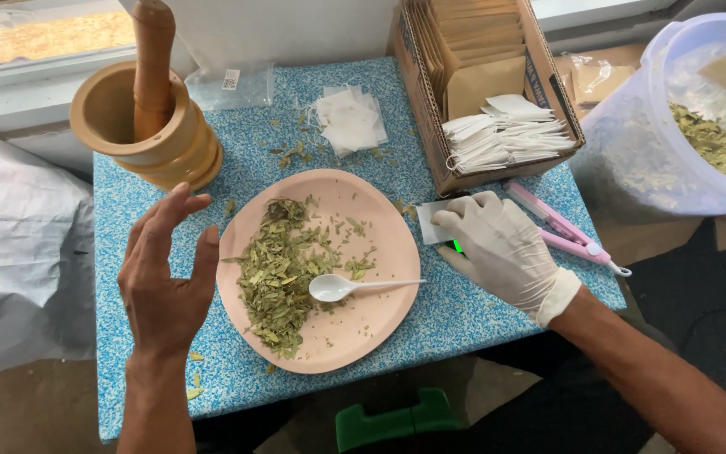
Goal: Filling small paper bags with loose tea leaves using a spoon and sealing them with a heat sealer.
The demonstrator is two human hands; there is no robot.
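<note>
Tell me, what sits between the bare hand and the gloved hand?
The pink plate of dried leaves with a white spoon, seen in the head view.

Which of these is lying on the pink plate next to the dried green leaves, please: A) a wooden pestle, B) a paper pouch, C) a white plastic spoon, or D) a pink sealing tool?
C: a white plastic spoon lies on the pink plate beside the dried green leaves, its handle pointing toward the gloved right hand.

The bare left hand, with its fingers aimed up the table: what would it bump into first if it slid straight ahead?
Probably the wooden mortar, with its pestle, straight beyond the left hand; the hand's height is unclear.
</note>
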